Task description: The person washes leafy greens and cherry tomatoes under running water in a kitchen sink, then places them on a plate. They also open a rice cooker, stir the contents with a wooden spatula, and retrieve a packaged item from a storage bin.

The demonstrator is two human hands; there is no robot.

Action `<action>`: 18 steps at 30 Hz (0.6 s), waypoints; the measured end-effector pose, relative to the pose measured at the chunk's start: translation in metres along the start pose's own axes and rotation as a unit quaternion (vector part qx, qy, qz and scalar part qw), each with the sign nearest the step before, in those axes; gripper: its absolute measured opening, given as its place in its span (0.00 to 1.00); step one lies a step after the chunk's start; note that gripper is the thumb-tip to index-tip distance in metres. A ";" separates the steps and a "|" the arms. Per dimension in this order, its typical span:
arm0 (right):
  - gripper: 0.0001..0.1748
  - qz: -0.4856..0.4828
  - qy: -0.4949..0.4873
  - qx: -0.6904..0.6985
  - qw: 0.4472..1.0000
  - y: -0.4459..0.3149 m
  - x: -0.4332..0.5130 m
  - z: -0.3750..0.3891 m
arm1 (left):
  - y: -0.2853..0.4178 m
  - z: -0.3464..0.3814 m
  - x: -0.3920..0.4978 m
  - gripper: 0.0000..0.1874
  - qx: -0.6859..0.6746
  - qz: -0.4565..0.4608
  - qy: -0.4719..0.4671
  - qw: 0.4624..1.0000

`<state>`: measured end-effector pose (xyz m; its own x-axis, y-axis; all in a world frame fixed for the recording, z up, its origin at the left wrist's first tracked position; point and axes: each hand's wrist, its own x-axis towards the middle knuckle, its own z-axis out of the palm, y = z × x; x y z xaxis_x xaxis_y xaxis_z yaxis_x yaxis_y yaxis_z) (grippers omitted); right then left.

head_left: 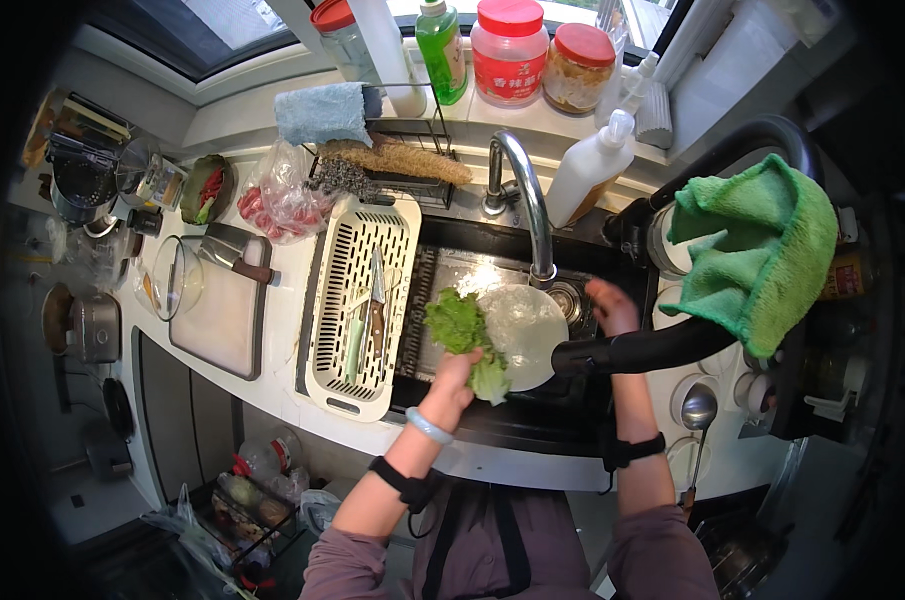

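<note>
My left hand [458,373] holds green leaf lettuce [456,322] over the left edge of a round, pale bowl [523,330] with water in it. The bowl sits in a dark sink [490,431], below the spout of a chrome faucet [523,180]. My right hand [613,306] is to the right of the bowl, near the sink drain [568,301]. It is blurred, with its fingers apart and nothing seen in them. A black curved tube [647,351] passes above my right forearm and hides part of it.
Left of the bowl, a cream draining basket [325,337] holds a knife [378,300] and a green-handled tool [356,341]. A cleaver [231,251] lies on a cutting board [219,330]. A green cloth [767,255] drapes over the tube. A white pump bottle [591,169] stands behind the sink.
</note>
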<state>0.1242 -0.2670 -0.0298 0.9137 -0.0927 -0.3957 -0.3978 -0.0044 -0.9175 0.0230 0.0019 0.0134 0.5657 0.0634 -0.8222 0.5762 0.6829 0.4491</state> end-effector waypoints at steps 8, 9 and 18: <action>0.18 0.175 -0.207 -0.040 0.962 0.181 -0.013 -0.001 | 0.029 -0.048 -0.034 0.17 0.009 -0.003 0.002 1.000; 0.17 0.234 -0.165 0.086 0.954 0.190 -0.015 0.006 | 0.029 -0.052 -0.035 0.17 0.006 -0.004 0.002 1.000; 0.13 0.167 -0.096 -0.302 0.934 0.215 0.017 -0.010 | 0.030 -0.073 -0.057 0.21 0.105 0.039 -0.015 0.994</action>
<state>0.0530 -0.2796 -0.2337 0.7051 -0.0091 -0.7090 -0.5848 -0.5728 -0.5743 -0.0346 0.0722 0.0484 0.6293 0.0860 -0.7724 0.6382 0.5101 0.5767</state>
